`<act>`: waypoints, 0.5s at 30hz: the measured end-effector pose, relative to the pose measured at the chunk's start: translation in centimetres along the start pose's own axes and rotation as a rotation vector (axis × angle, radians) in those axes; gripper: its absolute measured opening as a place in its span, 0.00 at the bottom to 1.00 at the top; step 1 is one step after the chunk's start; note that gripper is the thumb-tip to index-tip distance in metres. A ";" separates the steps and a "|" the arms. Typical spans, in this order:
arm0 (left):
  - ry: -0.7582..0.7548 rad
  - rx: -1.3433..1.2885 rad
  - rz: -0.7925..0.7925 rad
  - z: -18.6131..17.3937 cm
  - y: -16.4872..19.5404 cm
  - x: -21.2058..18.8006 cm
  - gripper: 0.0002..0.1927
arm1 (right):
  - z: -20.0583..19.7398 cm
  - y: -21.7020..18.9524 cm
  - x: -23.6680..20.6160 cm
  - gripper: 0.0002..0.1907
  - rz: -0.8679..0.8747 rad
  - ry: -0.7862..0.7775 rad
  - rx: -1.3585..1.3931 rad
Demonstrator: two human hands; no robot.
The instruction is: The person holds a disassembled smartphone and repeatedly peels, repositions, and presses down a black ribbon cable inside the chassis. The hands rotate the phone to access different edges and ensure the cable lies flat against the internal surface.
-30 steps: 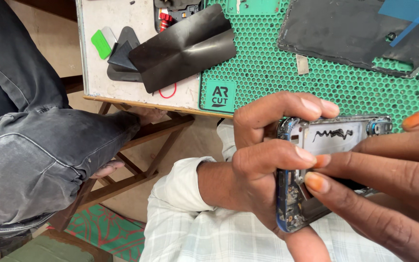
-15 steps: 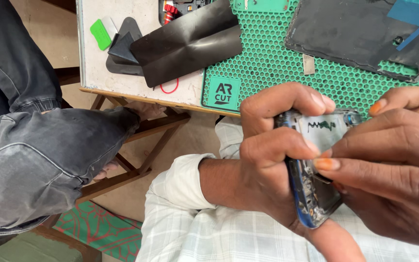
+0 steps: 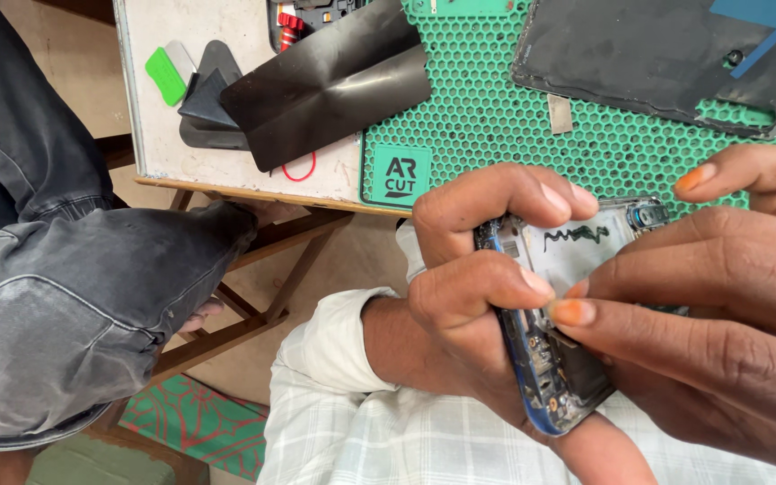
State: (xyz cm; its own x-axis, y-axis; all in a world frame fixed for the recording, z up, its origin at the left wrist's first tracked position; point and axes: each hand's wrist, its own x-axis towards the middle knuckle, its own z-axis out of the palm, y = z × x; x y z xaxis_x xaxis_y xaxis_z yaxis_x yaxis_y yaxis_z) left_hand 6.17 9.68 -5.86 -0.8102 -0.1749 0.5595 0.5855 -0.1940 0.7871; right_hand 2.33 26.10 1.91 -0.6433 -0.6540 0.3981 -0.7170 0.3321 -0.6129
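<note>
Currently held: opened phone frame point(image 3: 568, 305), below the green honeycomb mat point(image 3: 496, 117).
Left hand point(image 3: 478, 296): grip clamped on frame's edge.
Right hand point(image 3: 711, 314): fingers pinching frame's inner plate.

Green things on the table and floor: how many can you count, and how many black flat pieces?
Green honeycomb mat: 1
Small green scraper: 1
Green patterned floor mat: 1
Black flat sheets: 1 large, plus small dark pieces too overlapped to count
Dark phone back panel: 1
Total counted: 5
</note>
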 end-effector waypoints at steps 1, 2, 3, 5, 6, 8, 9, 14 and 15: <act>0.003 -0.002 -0.002 0.0 0.0 0.0 0.59 | -0.1 0.1 0.0 0.26 -0.003 -0.004 0.002; 0.006 -0.005 -0.003 0.0 0.0 -0.1 0.59 | -0.1 0.1 0.0 0.26 -0.006 -0.009 0.004; -0.005 0.001 -0.007 -0.1 0.0 -0.1 0.59 | -0.1 0.1 -0.1 0.26 -0.010 -0.011 0.005; -0.013 0.001 -0.010 -0.2 0.0 -0.1 0.59 | -0.2 0.2 -0.1 0.26 -0.015 -0.018 0.007; -0.008 -0.004 -0.011 -0.1 0.0 -0.1 0.58 | -0.3 0.2 -0.1 0.27 -0.016 -0.023 0.010; -0.003 -0.016 -0.009 0.0 0.0 -0.1 0.58 | -0.3 0.3 0.0 0.27 -0.017 -0.016 0.013; -0.002 -0.021 -0.009 0.0 0.0 -0.1 0.58 | -0.1 0.3 0.0 0.26 -0.016 -0.004 0.016; -0.020 -0.007 -0.007 -0.3 -0.1 -0.1 0.58 | 0.1 0.3 0.0 0.27 -0.019 0.015 0.009; -0.016 -0.011 -0.008 -0.3 -0.1 -0.1 0.58 | 0.2 0.3 0.0 0.27 -0.012 0.017 0.007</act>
State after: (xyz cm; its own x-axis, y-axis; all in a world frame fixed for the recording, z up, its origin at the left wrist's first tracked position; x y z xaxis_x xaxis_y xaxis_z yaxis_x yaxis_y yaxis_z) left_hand 6.18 9.46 -6.04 -0.8150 -0.1576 0.5576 0.5794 -0.2061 0.7885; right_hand 2.19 26.11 1.60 -0.6393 -0.6462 0.4169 -0.7228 0.3198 -0.6126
